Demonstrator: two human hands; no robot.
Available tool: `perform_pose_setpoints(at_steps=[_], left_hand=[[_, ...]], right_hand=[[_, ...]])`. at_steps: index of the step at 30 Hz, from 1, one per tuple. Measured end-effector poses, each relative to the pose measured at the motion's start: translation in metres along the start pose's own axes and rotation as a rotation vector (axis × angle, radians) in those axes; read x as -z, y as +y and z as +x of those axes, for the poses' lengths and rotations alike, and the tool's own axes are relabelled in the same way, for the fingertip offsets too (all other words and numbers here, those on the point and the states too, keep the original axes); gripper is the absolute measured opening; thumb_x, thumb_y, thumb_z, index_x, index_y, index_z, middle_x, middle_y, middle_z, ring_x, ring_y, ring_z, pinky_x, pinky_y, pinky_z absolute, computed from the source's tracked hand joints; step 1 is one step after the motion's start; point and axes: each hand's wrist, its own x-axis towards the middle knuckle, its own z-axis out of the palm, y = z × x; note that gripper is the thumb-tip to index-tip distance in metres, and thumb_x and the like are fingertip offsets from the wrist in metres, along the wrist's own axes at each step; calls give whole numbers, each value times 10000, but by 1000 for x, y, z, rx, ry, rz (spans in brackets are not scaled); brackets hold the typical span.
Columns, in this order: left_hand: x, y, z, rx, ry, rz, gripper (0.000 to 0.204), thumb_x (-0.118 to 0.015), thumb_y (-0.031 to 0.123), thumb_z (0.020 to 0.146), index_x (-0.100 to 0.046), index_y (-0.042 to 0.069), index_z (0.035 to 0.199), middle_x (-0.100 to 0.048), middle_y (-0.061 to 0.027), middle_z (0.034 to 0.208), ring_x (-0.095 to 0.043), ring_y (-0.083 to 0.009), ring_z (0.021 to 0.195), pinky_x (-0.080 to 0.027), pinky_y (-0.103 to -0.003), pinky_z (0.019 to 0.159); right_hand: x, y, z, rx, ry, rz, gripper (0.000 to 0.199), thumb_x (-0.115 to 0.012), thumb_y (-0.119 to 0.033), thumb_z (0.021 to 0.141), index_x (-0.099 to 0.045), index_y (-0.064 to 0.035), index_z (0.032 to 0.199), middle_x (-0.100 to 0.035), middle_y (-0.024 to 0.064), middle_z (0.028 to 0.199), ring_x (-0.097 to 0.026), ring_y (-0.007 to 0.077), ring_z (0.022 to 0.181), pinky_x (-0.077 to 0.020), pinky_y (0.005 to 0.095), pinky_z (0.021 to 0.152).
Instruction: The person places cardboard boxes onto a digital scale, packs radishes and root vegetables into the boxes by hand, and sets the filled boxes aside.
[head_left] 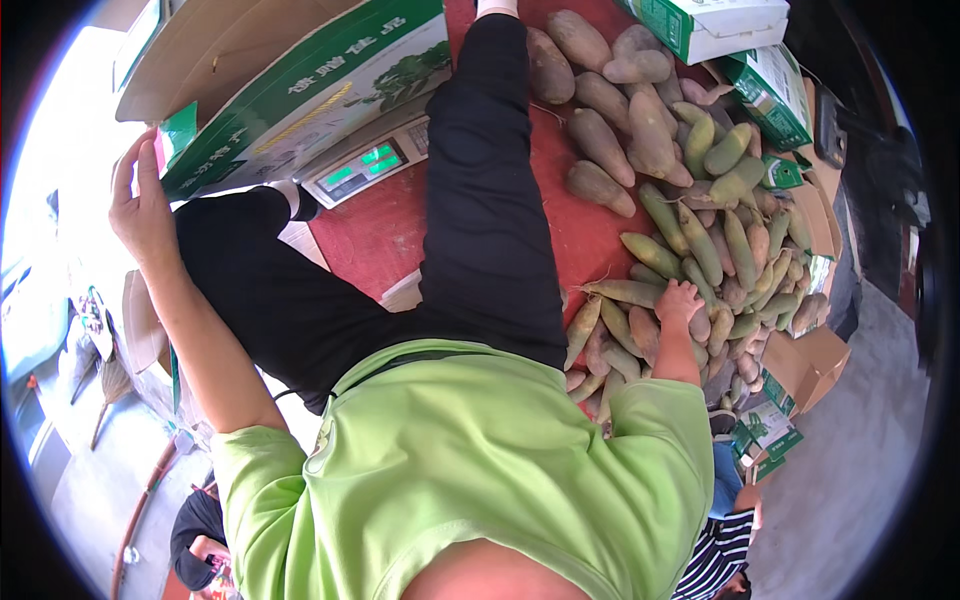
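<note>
My left hand [145, 205] is at the near left corner of a large open cardboard box [310, 85], its fingertips closed at the edge by a green flap. The box is green and white outside, brown inside, and stands on a digital scale [360, 175] with a green lit display. On the right, my right hand [680, 302] reaches into a heap of green radishes [660, 215], fingers bent over a green radish [628, 292]. The radish is partly hidden under the hand. Large brownish-purple sweet potatoes [600, 145] lie at the heap's far end.
Red sheeting [380, 225] covers the surface under the scale and heap. Green-and-white cartons [765, 90] stand at the far right; an open brown carton [808, 365] is right of the heap. A striped sleeve [720, 550] and another person [200, 535] show near the lower edge.
</note>
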Motion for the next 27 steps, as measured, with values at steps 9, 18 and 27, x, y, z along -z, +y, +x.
perform_pose_setpoints(at_steps=[9,18,27], left_hand=[[-8,-2,0,-80,-55,31,219,-594,217,935,-704,42,1008,-691,-78,974,-637,-185,947,-462,-296,864],[5,5,-4,-45,-72,72,224,-594,246,929,-707,56,965,-679,-70,934,-644,-203,876,-473,-290,798],[13,24,-10,-28,-203,119,238,-576,260,931,-699,57,947,-673,-85,896,-642,-251,848,-475,-319,769]], right_hand=[[-35,7,22,1,110,245,285,-647,-106,823,-543,-123,1088,-510,101,1193,-496,288,1168,-520,388,868],[-7,-2,6,93,82,55,431,-666,-107,785,-522,-132,1190,-506,123,1209,-501,310,1167,-496,410,926],[5,-4,-17,145,61,91,525,-731,-156,733,-521,-135,1214,-568,123,1205,-534,323,1147,-493,405,930]])
